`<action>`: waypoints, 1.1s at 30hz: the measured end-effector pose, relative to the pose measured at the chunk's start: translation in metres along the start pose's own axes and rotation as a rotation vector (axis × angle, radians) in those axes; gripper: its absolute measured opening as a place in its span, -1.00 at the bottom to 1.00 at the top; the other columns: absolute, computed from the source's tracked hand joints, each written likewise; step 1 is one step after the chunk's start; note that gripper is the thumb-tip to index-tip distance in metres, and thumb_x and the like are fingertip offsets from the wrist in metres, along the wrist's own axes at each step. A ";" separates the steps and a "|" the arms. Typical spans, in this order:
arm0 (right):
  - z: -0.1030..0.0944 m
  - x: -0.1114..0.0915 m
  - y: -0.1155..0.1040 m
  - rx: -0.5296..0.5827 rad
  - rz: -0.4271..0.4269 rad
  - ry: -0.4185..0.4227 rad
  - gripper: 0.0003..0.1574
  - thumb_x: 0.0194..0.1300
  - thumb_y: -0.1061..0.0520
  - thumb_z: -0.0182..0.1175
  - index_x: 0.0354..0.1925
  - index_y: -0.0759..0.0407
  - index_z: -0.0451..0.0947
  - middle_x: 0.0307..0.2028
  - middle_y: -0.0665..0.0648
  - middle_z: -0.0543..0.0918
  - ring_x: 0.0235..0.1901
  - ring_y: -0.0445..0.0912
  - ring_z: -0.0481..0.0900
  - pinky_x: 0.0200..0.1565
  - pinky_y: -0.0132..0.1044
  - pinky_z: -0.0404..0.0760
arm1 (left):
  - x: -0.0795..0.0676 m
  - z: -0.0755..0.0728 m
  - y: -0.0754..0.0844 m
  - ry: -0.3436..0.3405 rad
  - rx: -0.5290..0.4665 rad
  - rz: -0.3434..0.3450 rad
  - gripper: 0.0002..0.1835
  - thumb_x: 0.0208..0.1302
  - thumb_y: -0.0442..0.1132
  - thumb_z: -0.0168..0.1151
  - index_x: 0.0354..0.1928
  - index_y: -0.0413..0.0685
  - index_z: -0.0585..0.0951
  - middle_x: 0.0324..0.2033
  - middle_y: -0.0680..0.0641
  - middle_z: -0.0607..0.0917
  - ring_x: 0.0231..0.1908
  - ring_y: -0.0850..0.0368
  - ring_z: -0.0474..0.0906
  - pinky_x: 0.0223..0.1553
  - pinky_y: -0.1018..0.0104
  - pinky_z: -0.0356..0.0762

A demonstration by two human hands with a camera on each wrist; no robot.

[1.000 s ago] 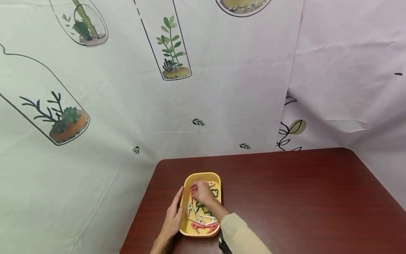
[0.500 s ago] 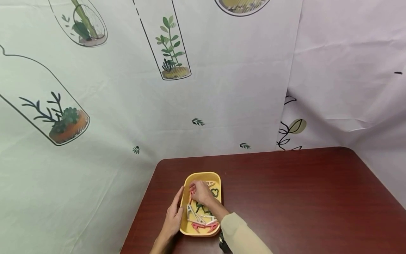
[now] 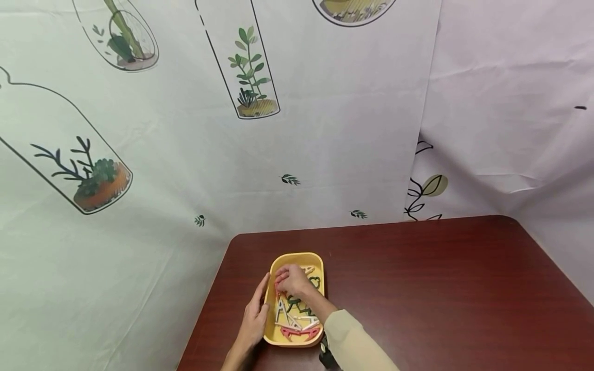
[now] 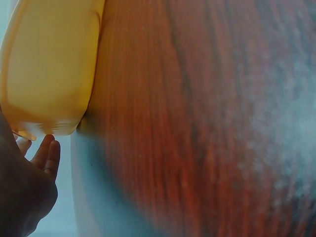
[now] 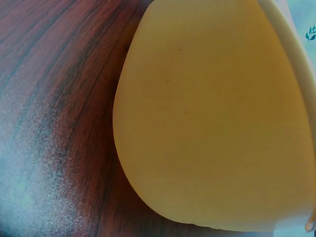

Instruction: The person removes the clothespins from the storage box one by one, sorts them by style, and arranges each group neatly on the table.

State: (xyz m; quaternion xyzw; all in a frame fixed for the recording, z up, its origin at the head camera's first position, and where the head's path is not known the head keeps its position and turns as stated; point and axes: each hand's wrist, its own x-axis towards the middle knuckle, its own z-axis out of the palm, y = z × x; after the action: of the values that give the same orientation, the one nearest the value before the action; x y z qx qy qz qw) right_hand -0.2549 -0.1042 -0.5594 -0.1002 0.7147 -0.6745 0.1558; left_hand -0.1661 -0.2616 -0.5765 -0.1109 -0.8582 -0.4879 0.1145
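Observation:
A yellow tray (image 3: 297,255) stands on the table and holds several clothespins. Inside it my right hand (image 3: 294,282) pinches a red clothespin (image 3: 277,289) near the left wall, the fingers partly covering it. White clothespins (image 3: 280,306) lie just below that hand, with red clothespins (image 3: 310,333) at the near end. Dark green pieces (image 3: 294,300) show beside the wrist. My left hand (image 3: 253,317) rests along the tray's outer left side with straight fingers. In the left wrist view those fingers (image 4: 47,150) meet the wall of the tray (image 4: 52,59).
The dark red wooden table (image 3: 417,288) stretches away to the right of the tray. Behind it hangs a pale cloth (image 3: 334,154) printed with plants in jars. A dark object (image 3: 327,356) sits near the right sleeve (image 3: 355,340).
My right fingers have shifted slightly left with the red clothespin, toward the tray's wall. The left hand and the tray stay in place.

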 end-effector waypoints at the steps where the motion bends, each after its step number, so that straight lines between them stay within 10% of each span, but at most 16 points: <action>1: 0.000 0.000 0.000 -0.003 0.003 0.000 -0.67 0.17 0.58 0.32 -0.11 0.35 0.67 -0.31 0.24 0.70 -0.38 -0.07 0.68 -0.40 -0.24 0.65 | 0.000 0.000 0.000 0.000 0.000 0.001 -0.14 0.32 -0.64 0.00 0.66 -0.03 0.26 0.56 -0.07 0.38 0.49 -0.05 0.31 0.31 0.63 0.16; 33: -0.004 -0.001 -0.002 0.263 -0.027 0.026 -0.77 0.19 0.57 0.36 -0.15 0.49 0.76 -0.29 0.36 0.80 -0.29 0.13 0.82 -0.21 -0.10 0.78 | -0.002 0.001 0.000 0.015 0.002 0.062 -0.11 0.30 -0.67 0.01 0.66 0.01 0.27 0.55 -0.15 0.39 0.47 -0.20 0.34 0.30 0.61 0.20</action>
State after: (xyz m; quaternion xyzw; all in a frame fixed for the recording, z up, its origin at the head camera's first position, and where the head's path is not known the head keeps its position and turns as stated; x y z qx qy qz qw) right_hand -0.2550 -0.1004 -0.5568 -0.0799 0.6204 -0.7658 0.1491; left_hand -0.1645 -0.2606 -0.5772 -0.1337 -0.8541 -0.4839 0.1361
